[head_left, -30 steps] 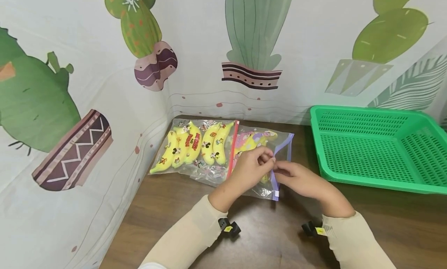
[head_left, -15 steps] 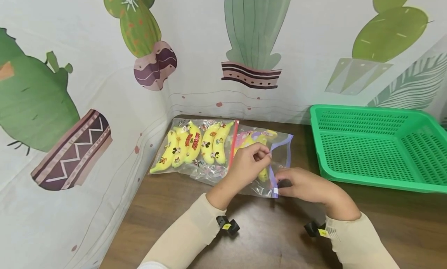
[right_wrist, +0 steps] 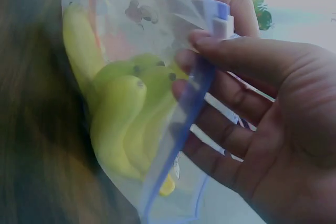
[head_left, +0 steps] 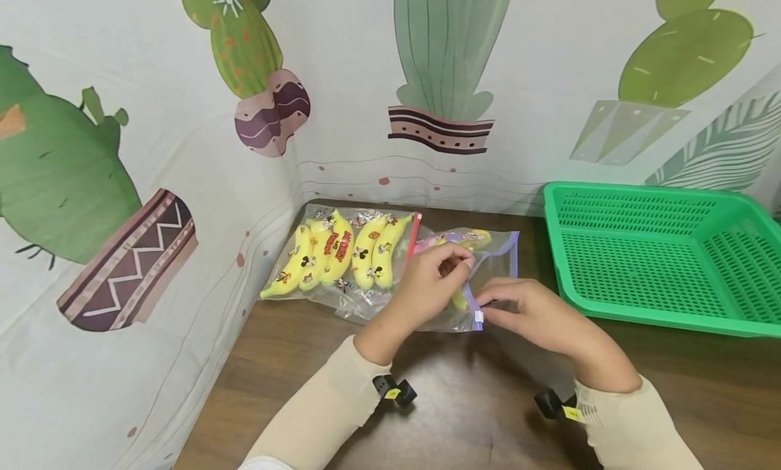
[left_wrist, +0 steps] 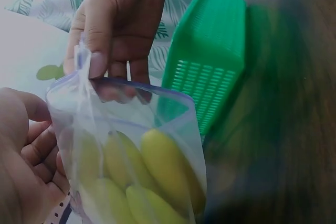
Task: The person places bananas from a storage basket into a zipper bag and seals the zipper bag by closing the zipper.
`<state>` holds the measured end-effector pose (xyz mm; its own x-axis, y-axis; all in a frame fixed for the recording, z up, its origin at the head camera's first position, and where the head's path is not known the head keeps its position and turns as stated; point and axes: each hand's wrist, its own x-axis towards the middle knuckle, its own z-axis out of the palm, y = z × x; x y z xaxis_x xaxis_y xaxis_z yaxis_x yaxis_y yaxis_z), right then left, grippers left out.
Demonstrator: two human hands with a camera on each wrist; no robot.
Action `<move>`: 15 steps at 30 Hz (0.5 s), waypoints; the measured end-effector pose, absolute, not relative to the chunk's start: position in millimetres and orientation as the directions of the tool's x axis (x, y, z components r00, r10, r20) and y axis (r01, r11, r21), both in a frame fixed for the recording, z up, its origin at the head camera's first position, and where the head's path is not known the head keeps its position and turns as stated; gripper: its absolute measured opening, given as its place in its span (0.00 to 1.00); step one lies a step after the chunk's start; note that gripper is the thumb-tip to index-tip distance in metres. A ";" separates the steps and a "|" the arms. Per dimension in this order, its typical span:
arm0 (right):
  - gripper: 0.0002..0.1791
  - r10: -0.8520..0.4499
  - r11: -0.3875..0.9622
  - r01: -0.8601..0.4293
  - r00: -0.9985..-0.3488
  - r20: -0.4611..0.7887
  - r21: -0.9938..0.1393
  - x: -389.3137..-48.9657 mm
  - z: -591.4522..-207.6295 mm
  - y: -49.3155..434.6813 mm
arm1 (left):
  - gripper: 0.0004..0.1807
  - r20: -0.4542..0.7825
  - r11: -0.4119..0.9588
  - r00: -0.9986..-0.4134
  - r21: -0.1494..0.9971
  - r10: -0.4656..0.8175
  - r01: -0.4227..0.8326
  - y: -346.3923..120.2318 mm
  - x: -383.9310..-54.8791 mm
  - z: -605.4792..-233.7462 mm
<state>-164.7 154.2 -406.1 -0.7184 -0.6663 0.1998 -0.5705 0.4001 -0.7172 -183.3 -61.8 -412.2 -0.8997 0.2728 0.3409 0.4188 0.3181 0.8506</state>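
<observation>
A clear zip bag (head_left: 494,263) with a purple slider edge holds several yellow toy bananas (left_wrist: 173,169). My left hand (head_left: 430,280) pinches the purple edge near its middle, thumb and forefinger together. At the near corner, my right hand (head_left: 531,314) pinches the same edge beside the white slider (head_left: 478,316). In the right wrist view its thumb lies against the slider and its fingers are behind the purple strip. The mouth stands apart between the two strips. To the left lies a second clear bag (head_left: 366,307) with a red edge and several yellow bananas (head_left: 337,247) in it.
A green plastic basket (head_left: 665,310) stands at the right of the brown wooden table (head_left: 451,402). A white cloth with printed cacti (head_left: 348,138) hangs behind and along the left side, close to the bags.
My right hand has moved along the purple edge from beside my left hand to the slider at the near corner. That corner has shifted slightly away from me. My left hand keeps its pinch.
</observation>
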 end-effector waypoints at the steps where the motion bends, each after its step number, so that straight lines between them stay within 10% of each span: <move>1: 0.14 -0.659 0.393 -0.571 -0.722 0.212 -0.721 -164.1 -404.6 153.9 | 0.07 0.348 0.311 -0.896 0.850 0.276 0.426 -62.2 -182.7 -410.6; 15: 0.16 -0.392 0.371 -0.552 -0.822 0.412 -0.747 -162.0 -401.7 145.0 | 0.18 0.396 0.323 -0.861 0.808 0.320 0.492 -66.5 -180.9 -400.0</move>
<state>-162.0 145.0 -401.7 -0.8222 -0.3922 0.4124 -0.5517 0.3711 -0.7470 -180.9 -66.5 -400.0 -0.8606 0.3199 0.3963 0.4922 0.3228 0.8084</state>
